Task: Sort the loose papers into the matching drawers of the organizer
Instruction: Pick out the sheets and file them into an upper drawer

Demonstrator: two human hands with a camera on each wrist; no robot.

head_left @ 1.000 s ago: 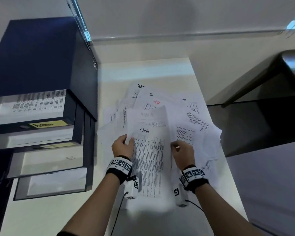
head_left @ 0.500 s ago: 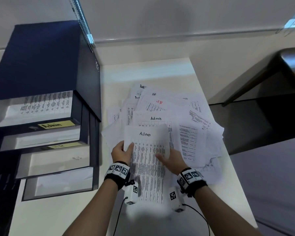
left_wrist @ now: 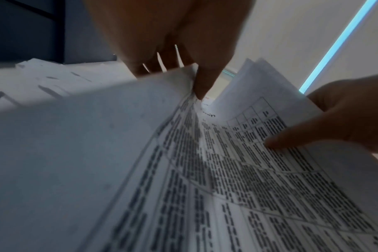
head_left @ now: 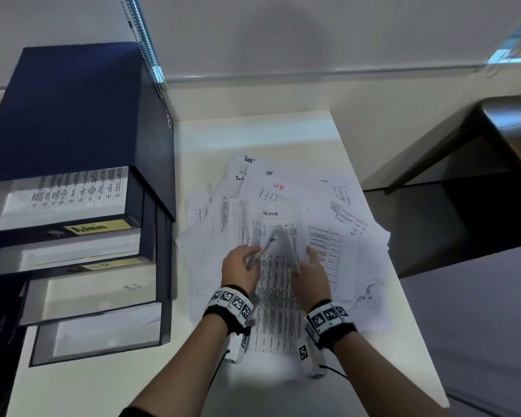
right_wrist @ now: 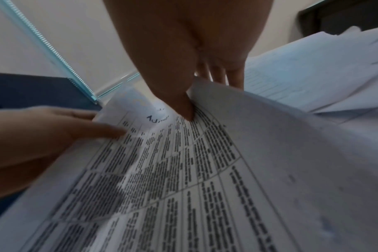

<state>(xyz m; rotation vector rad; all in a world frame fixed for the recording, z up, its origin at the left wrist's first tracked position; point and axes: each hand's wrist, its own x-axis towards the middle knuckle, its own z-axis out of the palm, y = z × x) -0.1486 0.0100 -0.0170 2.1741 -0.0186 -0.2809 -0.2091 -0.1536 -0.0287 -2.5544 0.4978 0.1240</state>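
Two hands hold one Admin sheet [head_left: 275, 299] nearest, w/ its sides bent up into a trough: left hand [head_left: 240, 269] pinches the left edge, right hand [head_left: 312, 276] the right, thumbs on top, fingers curled beneath. Beyond, loose papers [head_left: 328, 212] sprawl over the desk [head_left: 253, 130], incl. Admin & HR sheets. Left, organizer [head_left: 73, 121] w/ drawers pulled out; Admin drawer [head_left: 66, 203] on top, paper inside.

I am in an office: a dark drawer organizer [head_left: 82, 188] labelled Admin and HR stands on a white desk [head_left: 253, 130] strewn with printed papers [head_left: 328, 212].
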